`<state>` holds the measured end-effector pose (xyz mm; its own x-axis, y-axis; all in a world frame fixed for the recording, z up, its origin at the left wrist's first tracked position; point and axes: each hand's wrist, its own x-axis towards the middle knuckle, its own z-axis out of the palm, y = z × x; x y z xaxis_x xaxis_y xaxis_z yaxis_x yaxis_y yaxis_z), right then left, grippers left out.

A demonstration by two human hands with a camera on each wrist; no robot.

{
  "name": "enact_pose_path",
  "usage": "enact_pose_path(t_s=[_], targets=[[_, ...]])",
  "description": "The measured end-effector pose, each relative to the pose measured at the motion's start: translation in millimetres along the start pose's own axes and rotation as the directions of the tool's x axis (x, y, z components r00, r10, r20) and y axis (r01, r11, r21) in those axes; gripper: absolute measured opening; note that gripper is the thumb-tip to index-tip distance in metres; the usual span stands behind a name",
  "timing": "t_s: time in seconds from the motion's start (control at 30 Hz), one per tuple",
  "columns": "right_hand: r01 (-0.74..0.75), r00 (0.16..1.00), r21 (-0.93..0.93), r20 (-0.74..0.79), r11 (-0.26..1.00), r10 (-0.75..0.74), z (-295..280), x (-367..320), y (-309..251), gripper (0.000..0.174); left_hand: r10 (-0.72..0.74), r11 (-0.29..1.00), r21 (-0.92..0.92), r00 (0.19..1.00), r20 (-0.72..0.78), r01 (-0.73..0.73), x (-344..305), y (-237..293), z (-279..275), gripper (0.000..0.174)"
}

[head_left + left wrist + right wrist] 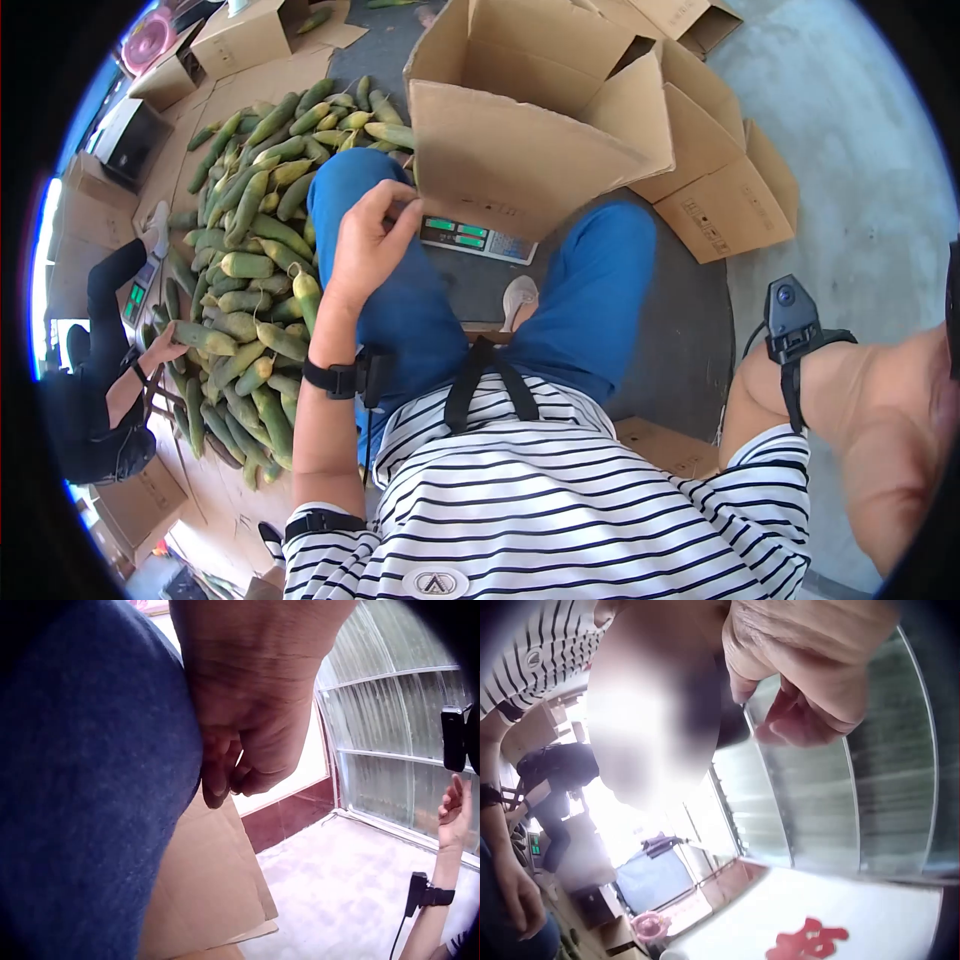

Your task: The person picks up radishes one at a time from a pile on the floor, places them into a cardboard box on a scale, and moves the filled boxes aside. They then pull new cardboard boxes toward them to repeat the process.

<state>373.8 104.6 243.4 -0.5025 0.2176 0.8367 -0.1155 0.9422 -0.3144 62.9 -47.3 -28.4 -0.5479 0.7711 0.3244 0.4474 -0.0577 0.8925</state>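
1. Hanging loosely curled at ten o'clock in the head view, the left hand is released, holding nothing; it is over the left knee in blue cloth trousers, just beside the box's near flap.
2. The right hand is raised to the head, its fingers bent beside a black camera; whether they grasp it, I cannot tell.
3. At twelve to one o'clock stands a large, open, brown cardboard box, its flaps up.
4. Below its near flap shows a digital scale with green-lit displays, between the knees.
5. Plump green-and-yellow cucumbers lie heaped from eight to eleven o'clock, left of the box and knee.
6. At two o'clock, a printed brown cardboard carton sits tilted in view, near the box.
7. At nine o'clock, another person in black clothing has a hand on a cucumber at the heap's edge, near a second scale with green digits.
8. A pink plastic basin is at ten to eleven o'clock, beyond the heap.
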Motion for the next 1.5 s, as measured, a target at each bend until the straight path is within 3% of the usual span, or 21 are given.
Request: enact_pose_path(t_s=[0.07,0.17,0.27,0.3,0.37,0.4,0.47,0.6,0.67,0.73,0.8,0.9,0.93,0.97,1.0,1.07,1.1,1.2,1.3,1.4,1.5], targets=[[0.048,0.998,0.004,-0.028,0.999,-0.048,3.8,-8.4,-10.0,0.024,-0.107,0.994,0.010,0.994,0.002,0.107,0.7,-0.5,-3.3,0.007],[0.194,0.981,0.039,-0.038,0.980,-0.192,12.5,4.4,-23.9,0.025,-0.083,0.996,0.015,0.996,-0.021,0.083,-3.5,4.4,-4.1,0.006],[0.472,0.881,0.053,-0.067,0.880,-0.469,16.1,31.2,-31.3,0.025,0.062,0.994,0.090,0.996,-0.070,-0.056,1.6,8.3,-4.1,0.004],[0.547,0.832,0.014,-0.119,0.837,-0.542,1.0,28.0,-31.1,0.026,0.017,0.995,0.103,0.998,-0.059,-0.011,0.9,14.6,-4.0,0.004],[0.656,0.707,-0.105,-0.259,0.747,-0.658,-0.5,38.2,-17.8,0.027,-0.009,1.000,0.026,0.999,-0.035,0.010,-3.8,11.6,-8.3,0.003],[0.687,0.631,-0.185,-0.326,0.703,-0.703,0.6,37.8,-11.6,0.027,-0.168,0.952,-0.265,0.985,-0.024,0.156,-7.7,6.8,-8.3,0.004],[0.699,0.513,-0.313,-0.407,0.643,-0.756,5.8,25.9,-0.1,0.028,-0.215,0.869,-0.460,0.976,-0.018,0.183,-10.0,10.3,-25.7,0.004],[0.629,0.694,-0.115,-0.362,0.769,-0.622,0.7,-3.1,14.5,0.030,-0.251,0.835,-0.548,0.920,-0.303,0.047,-36.0,-34.7,-63.6,0.021],[0.589,0.769,0.024,-0.322,0.807,-0.552,1.1,0.8,32.0,0.031,-0.439,0.821,-0.545,0.801,-0.408,0.173,-41.9,-46.2,-77.0,0.022],[0.538,0.807,0.105,-0.350,0.836,-0.475,15.3,1.0,45.6,0.033,-0.560,0.824,-0.373,0.717,-0.416,0.427,-64.2,-82.9,-93.8,0.020],[0.443,0.857,0.183,-0.374,0.877,-0.355,25.6,-5.6,67.8,0.034,-0.714,0.693,-0.209,0.618,-0.330,0.689,-105.0,-148.8,-110.5,0.019],[0.361,0.896,0.339,-0.384,0.869,-0.223,86.1,-3.6,75.6,0.036,-0.578,0.630,0.323,0.704,-0.412,0.706,-163.0,-211.2,-102.7,0.025],[0.425,0.905,-0.076,0.030,0.902,-0.424,93.5,1.3,86.4,0.034,-0.530,0.598,0.431,0.737,-0.420,0.676,-175.6,-230.6,-99.8,0.029],[0.133,0.991,0.054,-0.035,0.990,-0.132,138.3,-7.3,76.6,0.032,-0.555,0.518,0.497,0.715,-0.424,0.696,-186.4,-238.7,-96.5,0.033],[0.066,0.980,-0.008,0.187,0.998,-0.063,139.8,-10.8,82.9,0.025,-0.582,0.431,0.556,0.690,-0.431,0.710,-196.3,-244.1,-92.2,0.037],[0.036,0.959,-0.106,0.282,0.994,-0.005,151.9,-34.2,105.1,0.024,-0.743,0.279,0.466,0.496,-0.449,0.840,-208.7,-261.9,-87.9,0.043],[0.045,0.958,-0.079,0.287,0.996,-0.020,153.5,-40.4,114.3,0.024,-0.744,0.252,0.471,0.480,-0.464,0.845,-208.9,-260.1,-85.6,0.045],[0.048,0.905,-0.339,0.412,0.940,0.103,156.4,-51.2,138.4,0.028,-0.765,0.218,0.429,0.427,-0.483,0.877,-210.8,-280.6,-83.3,0.049],[-0.159,0.769,-0.513,0.471,0.843,0.432,162.5,-60.1,158.2,0.036,-0.812,0.163,0.443,0.375,-0.448,0.882,-220.6,-310.6,-74.7,0.052],[-0.198,0.661,-0.568,0.524,0.799,0.537,168.9,-79.0,179.6,0.039,-0.788,0.025,0.486,0.317,-0.528,0.873,-202.6,-295.8,-66.3,0.057],[-0.195,0.658,-0.576,0.523,0.793,0.542,175.5,-85.5,191.6,0.033,-0.825,-0.070,0.450,0.202,-0.528,0.890,-205.5,-302.5,-63.7,0.068]])
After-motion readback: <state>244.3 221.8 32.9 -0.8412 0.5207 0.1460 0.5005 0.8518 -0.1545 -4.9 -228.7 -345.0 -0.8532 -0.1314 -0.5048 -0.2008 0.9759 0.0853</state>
